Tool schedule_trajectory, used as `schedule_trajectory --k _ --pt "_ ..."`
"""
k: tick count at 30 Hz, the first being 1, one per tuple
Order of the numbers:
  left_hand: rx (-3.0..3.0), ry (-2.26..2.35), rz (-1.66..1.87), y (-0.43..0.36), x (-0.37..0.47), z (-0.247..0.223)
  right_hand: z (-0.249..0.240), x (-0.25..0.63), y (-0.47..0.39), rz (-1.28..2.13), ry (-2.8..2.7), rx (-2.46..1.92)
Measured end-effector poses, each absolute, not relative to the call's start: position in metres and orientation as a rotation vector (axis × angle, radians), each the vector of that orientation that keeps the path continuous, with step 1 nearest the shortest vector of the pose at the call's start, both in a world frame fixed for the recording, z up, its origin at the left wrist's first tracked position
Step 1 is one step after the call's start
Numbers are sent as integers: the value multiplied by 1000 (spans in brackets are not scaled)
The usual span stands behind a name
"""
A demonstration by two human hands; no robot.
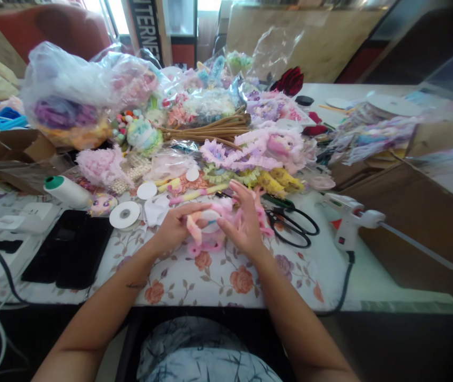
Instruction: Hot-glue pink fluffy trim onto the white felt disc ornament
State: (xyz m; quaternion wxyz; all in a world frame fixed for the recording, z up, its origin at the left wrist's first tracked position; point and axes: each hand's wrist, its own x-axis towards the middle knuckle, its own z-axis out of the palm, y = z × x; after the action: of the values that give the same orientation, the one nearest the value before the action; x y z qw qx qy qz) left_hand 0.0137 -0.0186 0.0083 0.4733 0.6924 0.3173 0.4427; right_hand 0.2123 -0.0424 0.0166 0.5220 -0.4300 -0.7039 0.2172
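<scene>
Near the middle of the flowered cloth, my left hand (174, 227) is closed on a pink fluffy piece (206, 245) that has a white round part facing up. My right hand (244, 223) is at the other side of the piece, its thumb against the white part and its fingers raised and spread. Loops of pink fuzzy strip hang below the piece and show beyond my right hand. Black-handled scissors (293, 227) lie just right of my right hand.
A glue gun (348, 220) with its cord stands at the right by a brown box (417, 223). Phones (69, 249), a ribbon spool (124, 215) and a thread cone (67, 192) are at left. Bagged fluffy craft pieces (142, 135) are heaped behind.
</scene>
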Motion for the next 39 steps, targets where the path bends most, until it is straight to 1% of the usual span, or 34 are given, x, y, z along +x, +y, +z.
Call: schedule_trajectory --k 2,4,7,12,21,39 --pt "1591 800 1117 -17 13 9 16 210 -45 295 -1735 -1019" --pt "1530 819 1135 -15 12 10 13 208 -47 202 -1830 -1003" --pt "1511 822 1149 -15 12 9 9 205 -48 224 -1926 -990" --pt "1529 817 1163 -14 9 5 9 203 -45 249 -1930 -973" --pt "1455 818 1152 -18 10 8 8 205 -44 448 -1874 -962" --pt "1568 978 1157 -19 14 11 -2 203 -38 284 -1977 -1179"
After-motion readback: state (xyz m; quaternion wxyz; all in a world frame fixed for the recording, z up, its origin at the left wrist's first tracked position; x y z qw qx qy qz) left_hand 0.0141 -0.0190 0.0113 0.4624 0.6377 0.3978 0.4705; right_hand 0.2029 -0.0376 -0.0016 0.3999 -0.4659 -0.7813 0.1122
